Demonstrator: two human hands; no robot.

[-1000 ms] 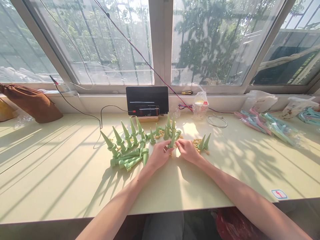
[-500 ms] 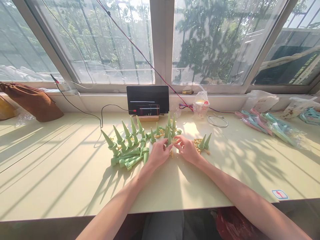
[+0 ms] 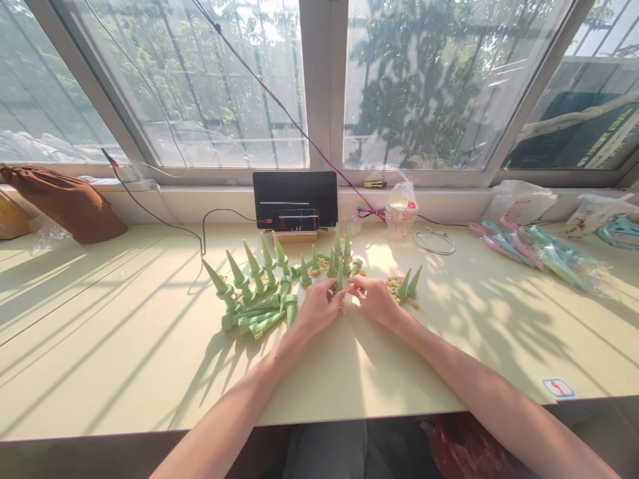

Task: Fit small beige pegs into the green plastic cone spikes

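My left hand [image 3: 322, 304] is closed around the lower part of a green plastic spike [image 3: 340, 274], which points upward. Close by on its right, my right hand [image 3: 373, 297] pinches a small yellow piece [image 3: 351, 287] against the spike's side. Part of that piece is hidden by the fingers. Just beyond the hands stand several more green spikes [image 3: 337, 241] among yellow bits. On the left, a row of taller green spikes [image 3: 239, 276] stands upright behind green tubes [image 3: 259, 321] lying flat. Two green spikes [image 3: 413, 283] rise beside a pile of yellow pieces [image 3: 394, 284] to the right.
A black tablet [image 3: 294, 189] leans at the window with a phone [image 3: 298, 219] in front. A coiled cable [image 3: 434, 242], a plastic bag [image 3: 402, 211] and bagged pink and teal items [image 3: 559, 256] are along the right. A brown pouch [image 3: 74, 203] lies at left.
My right hand has moved slightly left, and its fingers have closed in on the yellow piece at the spike. My left hand stays almost in place.
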